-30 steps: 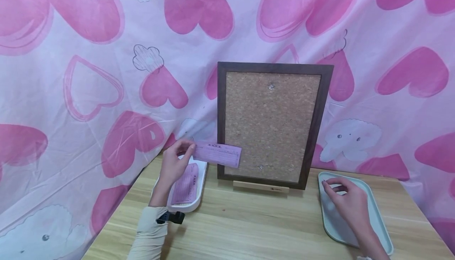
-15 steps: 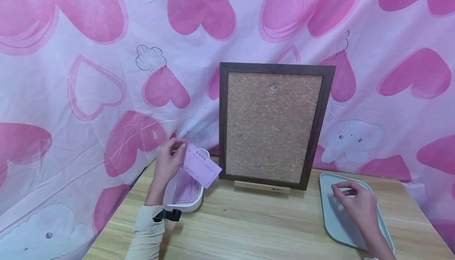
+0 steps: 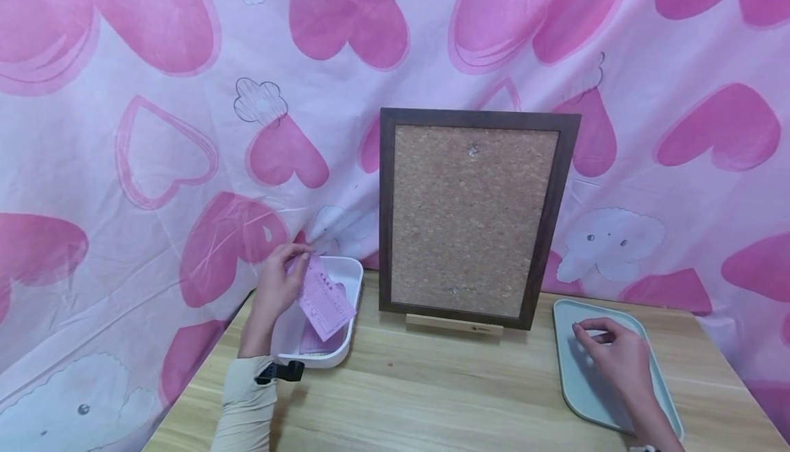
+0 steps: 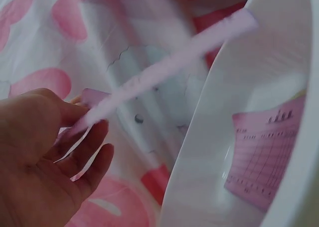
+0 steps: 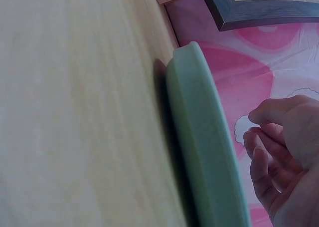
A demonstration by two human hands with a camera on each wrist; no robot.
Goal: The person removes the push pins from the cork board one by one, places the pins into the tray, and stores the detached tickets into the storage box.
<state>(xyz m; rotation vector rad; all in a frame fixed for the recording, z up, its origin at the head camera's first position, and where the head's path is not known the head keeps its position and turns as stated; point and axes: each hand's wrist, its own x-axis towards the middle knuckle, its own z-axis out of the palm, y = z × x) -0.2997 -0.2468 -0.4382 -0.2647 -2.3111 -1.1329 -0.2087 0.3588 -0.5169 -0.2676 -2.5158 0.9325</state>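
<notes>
My left hand (image 3: 279,286) pinches a pink printed paper slip (image 3: 324,301) by one end, thumb against fingers, above the white tray (image 3: 356,280) on the left. Another pink slip (image 4: 266,147) lies inside that tray. In the left wrist view the held slip (image 4: 174,67) appears almost edge-on, stretching toward the tray's wall. My right hand (image 3: 617,352) hovers over the pale green tray (image 3: 574,390) on the right. Its fingers are loosely curled, with the thumb close to the fingertips, and I see nothing between them in the right wrist view.
A dark-framed cork board (image 3: 475,226) stands at the back middle on a light wooden base (image 3: 453,325), with small shiny spots near its top and bottom. Behind the wooden table (image 3: 432,397) hangs a pink heart-patterned cloth (image 3: 345,13).
My left hand has moved left and toward me, swinging the slip from in front of the board's lower left corner to above the white tray. My right hand has shifted slightly right.
</notes>
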